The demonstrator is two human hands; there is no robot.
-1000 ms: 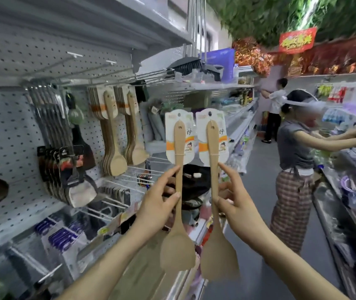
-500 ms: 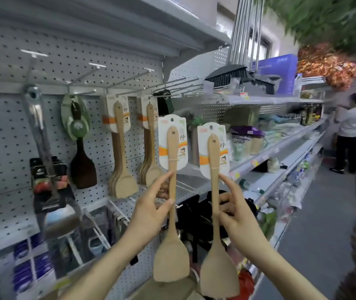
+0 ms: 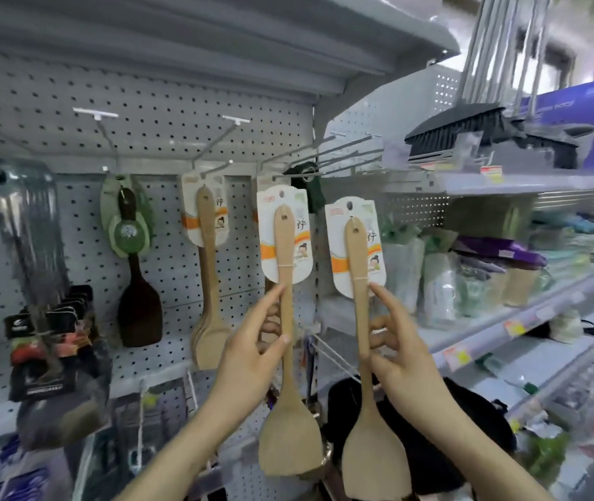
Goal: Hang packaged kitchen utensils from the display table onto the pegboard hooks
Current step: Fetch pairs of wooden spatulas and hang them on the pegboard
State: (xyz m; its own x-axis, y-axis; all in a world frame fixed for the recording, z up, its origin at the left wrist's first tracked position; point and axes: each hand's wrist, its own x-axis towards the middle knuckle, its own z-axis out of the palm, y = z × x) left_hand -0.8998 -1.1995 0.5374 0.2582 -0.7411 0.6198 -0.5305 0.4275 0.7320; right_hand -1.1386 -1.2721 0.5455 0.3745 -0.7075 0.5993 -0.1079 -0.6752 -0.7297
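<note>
Spatulas of pale wood, one (image 3: pixel 290 439) per hand beside its twin (image 3: pixel 371 461), stand near vertical in front of the pegboard (image 3: pixel 165 113), blades down and carded handle ends up. The left hand (image 3: pixel 252 356) pinches its handle between thumb and curled fingers, forefinger straight along the wood; the right hand (image 3: pixel 404 359) grips likewise. Matching carded spatulas (image 3: pixel 208 283) hang from a hook (image 3: pixel 216 139) behind. Brooms (image 3: pixel 458 135) top the shelving (image 3: pixel 505 327) at right.

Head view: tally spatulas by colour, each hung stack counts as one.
Pale wooden spatulas on white cards, held: 2
Pale wooden spatula stacks, hung: 2 (the second is mostly hidden behind a held card)
Dark brown spatula on green card, hung: 1
Total: 5
</note>
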